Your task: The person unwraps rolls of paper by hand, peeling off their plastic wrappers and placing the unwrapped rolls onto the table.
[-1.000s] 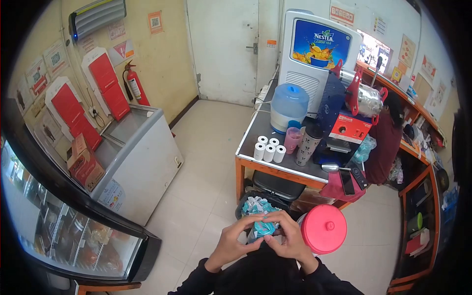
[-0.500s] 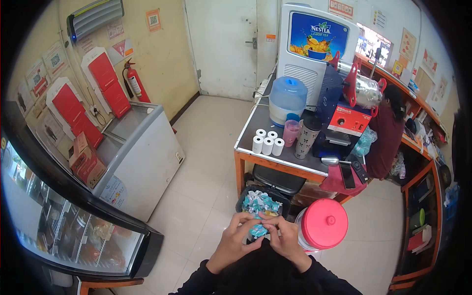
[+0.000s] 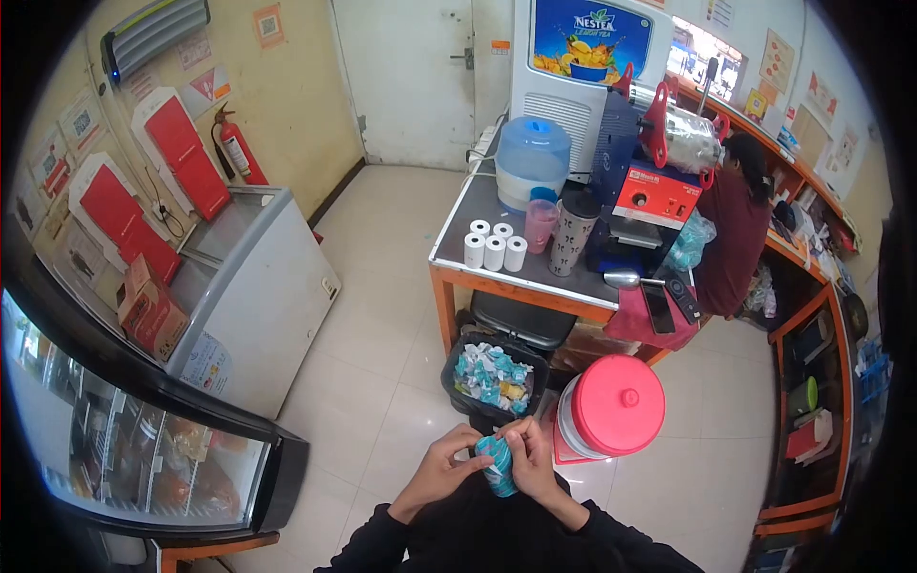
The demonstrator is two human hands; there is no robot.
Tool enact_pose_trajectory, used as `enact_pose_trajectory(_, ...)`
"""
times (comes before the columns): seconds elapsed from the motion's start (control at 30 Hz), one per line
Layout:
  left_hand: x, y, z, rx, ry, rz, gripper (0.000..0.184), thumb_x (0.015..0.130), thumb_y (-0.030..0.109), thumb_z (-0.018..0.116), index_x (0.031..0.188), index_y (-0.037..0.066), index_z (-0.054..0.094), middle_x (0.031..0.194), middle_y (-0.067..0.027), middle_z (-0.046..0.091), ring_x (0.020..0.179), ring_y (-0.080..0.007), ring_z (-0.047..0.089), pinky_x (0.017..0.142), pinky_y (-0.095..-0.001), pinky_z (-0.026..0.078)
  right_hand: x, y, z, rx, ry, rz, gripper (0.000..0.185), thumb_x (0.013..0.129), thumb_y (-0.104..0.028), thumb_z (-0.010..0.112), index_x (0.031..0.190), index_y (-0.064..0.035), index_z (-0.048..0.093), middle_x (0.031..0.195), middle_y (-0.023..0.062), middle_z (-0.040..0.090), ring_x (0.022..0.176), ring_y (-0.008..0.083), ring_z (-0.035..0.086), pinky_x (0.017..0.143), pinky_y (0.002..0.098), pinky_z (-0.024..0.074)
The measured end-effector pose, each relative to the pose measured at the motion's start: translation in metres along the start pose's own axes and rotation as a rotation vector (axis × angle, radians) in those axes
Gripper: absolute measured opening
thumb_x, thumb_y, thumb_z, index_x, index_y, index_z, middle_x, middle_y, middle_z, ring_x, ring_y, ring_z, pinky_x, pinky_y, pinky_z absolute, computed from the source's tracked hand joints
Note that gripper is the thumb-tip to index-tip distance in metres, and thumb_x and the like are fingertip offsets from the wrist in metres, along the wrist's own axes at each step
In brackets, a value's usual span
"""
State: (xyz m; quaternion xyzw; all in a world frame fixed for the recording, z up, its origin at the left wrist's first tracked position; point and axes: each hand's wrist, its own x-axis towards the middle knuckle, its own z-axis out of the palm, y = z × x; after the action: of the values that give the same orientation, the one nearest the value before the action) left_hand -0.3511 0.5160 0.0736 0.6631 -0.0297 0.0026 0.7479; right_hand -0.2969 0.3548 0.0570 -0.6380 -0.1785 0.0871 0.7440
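Low in front of my body, I hold a small teal-and-white wrapped paper roll (image 3: 499, 477) between both hands. My left hand (image 3: 447, 470) has its thumb and fingers closed on the roll's left side. My right hand (image 3: 535, 462) pinches the wrapper at the upper right edge. Just beyond my hands is a black-lined bin (image 3: 449, 384) full of torn teal and white wrapper scraps (image 3: 492, 372). Several bare white paper rolls (image 3: 494, 250) stand grouped on the table's near left corner.
The table (image 3: 458, 215) also bears a blue water jug (image 3: 532, 158), a pink cup (image 3: 540, 227), a patterned tumbler (image 3: 573, 239) and a red-and-blue sealing machine (image 3: 650, 201). A red-lidded container (image 3: 616, 406) stands right of the bin. Another person (image 3: 735, 229) is behind the machine.
My view has tilted down and shifted right. Both hands have drawn back from over the bin towards my body, and the teal wrapped roll now shows more fully between them.
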Motion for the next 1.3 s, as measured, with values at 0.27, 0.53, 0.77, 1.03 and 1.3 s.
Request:
enact_pose_trajectory(0.27, -0.010, -0.024, 0.026, -0.116, 0.241, 0.053, 0.013, 0.081, -0.005, 0.069, 0.094, -0.003, 0.071, 0.102, -0.0120, 0.063, 0.095, -0.0165, 0.061, 0.081, -0.0276, 0.051, -0.001, -0.015, -0.007, 0.086, -0.102, 0.257, 0.014, 0.100, -0.016, 0.051, 0.093, -0.0033, 0.051, 0.085, 0.0010, 0.056, 0.079, 0.0048, 0.051, 0.070, 0.0215, 0.0422)
enact_pose_trajectory(0.53, -0.003, -0.009, 0.039, -0.072, 0.409, 0.101, 0.011, 0.084, -0.001, 0.068, 0.094, -0.003, 0.071, 0.095, -0.0097, 0.061, 0.088, -0.0148, 0.059, 0.079, -0.0267, 0.048, -0.007, -0.003, -0.008, 0.288, -0.090, 0.288, 0.019, 0.100, -0.021, 0.052, 0.090, -0.0049, 0.054, 0.085, 0.0004, 0.058, 0.078, 0.0049, 0.053, 0.071, 0.0216, 0.0434)
enact_pose_trajectory(0.77, 0.023, -0.010, 0.051, -0.417, 0.440, 0.351, 0.008, 0.087, -0.002, 0.062, 0.094, -0.004, 0.067, 0.099, -0.0102, 0.058, 0.094, -0.0174, 0.057, 0.089, -0.0305, 0.046, 0.018, -0.015, 0.011, 0.592, 0.100, 0.265, 0.027, 0.101, -0.027, 0.048, 0.089, -0.0045, 0.055, 0.083, 0.0034, 0.061, 0.076, 0.0095, 0.057, 0.071, 0.0251, 0.0474)
enact_pose_trajectory(1.03, 0.035, -0.009, 0.043, -0.594, 0.345, 0.316, 0.006, 0.089, -0.004, 0.054, 0.091, -0.001, 0.059, 0.093, -0.0082, 0.058, 0.094, -0.0168, 0.057, 0.092, -0.0307, 0.044, 0.031, -0.016, 0.012, 0.673, 0.165, 0.369, 0.022, 0.100, -0.022, 0.051, 0.085, -0.0062, 0.056, 0.078, -0.0007, 0.058, 0.069, 0.0052, 0.053, 0.066, 0.0220, 0.0443)
enact_pose_trajectory(1.3, 0.054, 0.015, 0.041, -0.396, 0.402, 0.394, 0.009, 0.099, 0.009, 0.045, 0.093, 0.006, 0.039, 0.086, -0.0063, 0.054, 0.081, -0.0109, 0.049, 0.079, -0.0254, 0.041, 0.022, -0.038, 0.020, 0.268, 0.100, 0.112, 0.032, 0.101, -0.031, 0.044, 0.117, -0.0033, 0.047, 0.102, 0.0053, 0.053, 0.095, 0.0106, 0.049, 0.085, 0.0258, 0.0405)
